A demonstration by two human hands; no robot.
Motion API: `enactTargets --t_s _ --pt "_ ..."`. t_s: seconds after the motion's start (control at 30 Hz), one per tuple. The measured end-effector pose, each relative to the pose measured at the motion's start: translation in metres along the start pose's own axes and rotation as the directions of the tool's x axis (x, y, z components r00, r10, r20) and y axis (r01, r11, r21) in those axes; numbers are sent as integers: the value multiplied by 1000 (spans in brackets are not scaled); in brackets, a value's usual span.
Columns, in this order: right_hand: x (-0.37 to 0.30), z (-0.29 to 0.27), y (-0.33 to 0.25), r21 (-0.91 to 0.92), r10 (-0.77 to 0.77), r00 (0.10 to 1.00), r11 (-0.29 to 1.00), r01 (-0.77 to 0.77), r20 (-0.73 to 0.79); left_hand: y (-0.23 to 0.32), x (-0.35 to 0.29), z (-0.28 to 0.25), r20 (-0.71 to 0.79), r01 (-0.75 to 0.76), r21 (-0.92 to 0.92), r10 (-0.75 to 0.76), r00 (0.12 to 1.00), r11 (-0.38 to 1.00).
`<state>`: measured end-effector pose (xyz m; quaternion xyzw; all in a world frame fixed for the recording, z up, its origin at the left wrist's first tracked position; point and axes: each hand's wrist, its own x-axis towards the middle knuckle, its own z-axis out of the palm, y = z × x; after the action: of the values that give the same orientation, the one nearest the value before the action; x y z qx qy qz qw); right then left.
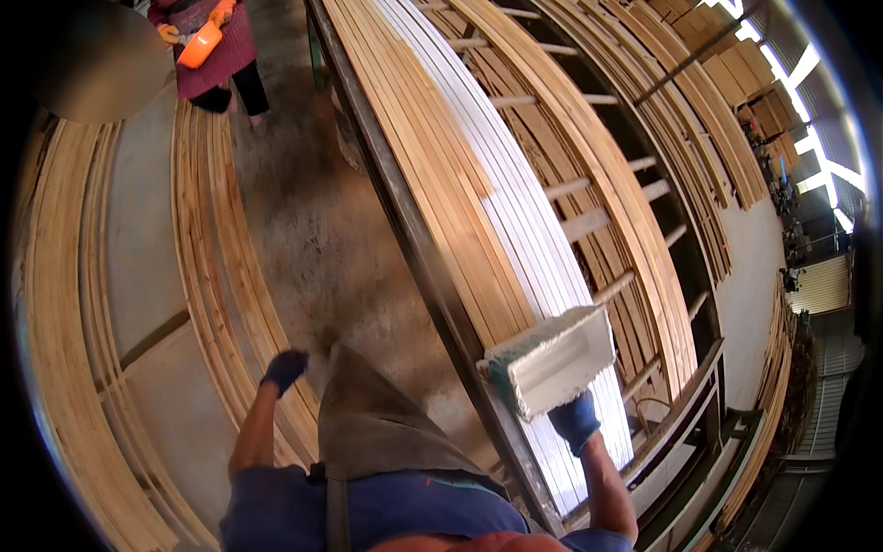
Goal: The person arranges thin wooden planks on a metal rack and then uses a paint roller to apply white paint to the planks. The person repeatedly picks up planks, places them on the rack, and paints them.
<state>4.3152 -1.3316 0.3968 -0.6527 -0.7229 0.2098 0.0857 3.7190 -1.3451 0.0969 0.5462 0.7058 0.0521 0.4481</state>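
On the right, my right hand (pixel 576 421), in a blue glove, is closed on the near side of a rectangular paint trough (pixel 563 361). The trough is crusted with white, has teal smears at its left end, and its hollow faces up. It is over a row of long, narrow wood strips (pixel 441 184) on a dark metal-edged rack. White paint (pixel 538 248) coats the strips on the right side of the row; those on the left are bare wood. My left hand (pixel 285 370), in a dark glove, is held out at the left, curled closed, with nothing visible in it.
At the far left a person (pixel 213 55) in orange gloves holds an orange basin (pixel 200 44). More boards (pixel 230 239) lie along the left. Racks of bare strips (pixel 589 138) run on the right, with wooden crosspieces (pixel 584 224) between them. Concrete floor (pixel 313 212) shows left of the metal edge.
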Motion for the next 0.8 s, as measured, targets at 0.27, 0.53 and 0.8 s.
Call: enactTargets --t_s 0.27,0.53,0.8 --pt "331 26 -126 -38 -199 974 980 196 -107 -91 84 -122 2 210 -117 -211 977 971" --pt "698 25 -326 164 91 986 980 -114 140 70 273 -305 -150 -162 -163 138 979 973" --pt "961 25 -458 209 -47 994 978 25 103 146 426 -434 -172 -377 -33 366 914 926"
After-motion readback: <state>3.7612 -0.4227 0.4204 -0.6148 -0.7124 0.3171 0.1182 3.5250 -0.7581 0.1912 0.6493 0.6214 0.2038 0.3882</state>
